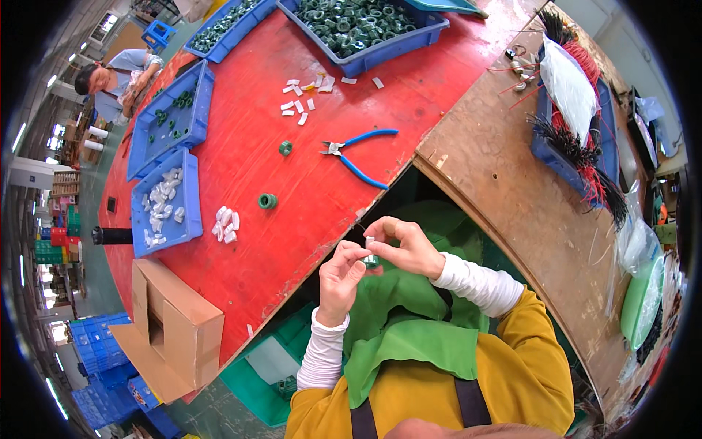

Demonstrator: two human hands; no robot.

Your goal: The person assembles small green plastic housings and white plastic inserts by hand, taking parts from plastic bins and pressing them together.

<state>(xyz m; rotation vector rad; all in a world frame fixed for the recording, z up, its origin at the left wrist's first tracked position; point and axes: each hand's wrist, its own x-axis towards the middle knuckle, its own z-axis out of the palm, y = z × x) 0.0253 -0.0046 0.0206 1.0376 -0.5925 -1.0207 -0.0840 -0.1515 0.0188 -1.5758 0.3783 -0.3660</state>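
My left hand (341, 275) is closed, its fingertips pinching a small green ring (371, 261) in front of the green apron. Just above the ring, my right hand (411, 250) pinches a small white piece (370, 240) between thumb and forefinger. Both hands nearly meet beyond the table's front edge, and the fingers partly cover the ring. On the red tabletop lie two loose green rings, one nearer (268, 200) and one farther (285, 148). Blue-handled cutting pliers (358, 155) rest with their handles spread. A small pile of white pieces (227, 224) lies to the left.
Blue trays with green rings stand at the back (409, 38) and left (199, 110); another holds white pieces (193, 212). White strips (301, 106) are scattered mid-table. A cardboard box (197, 307) sits front left. On the right wooden table, a blue bin (542, 139) holds red and black wires.
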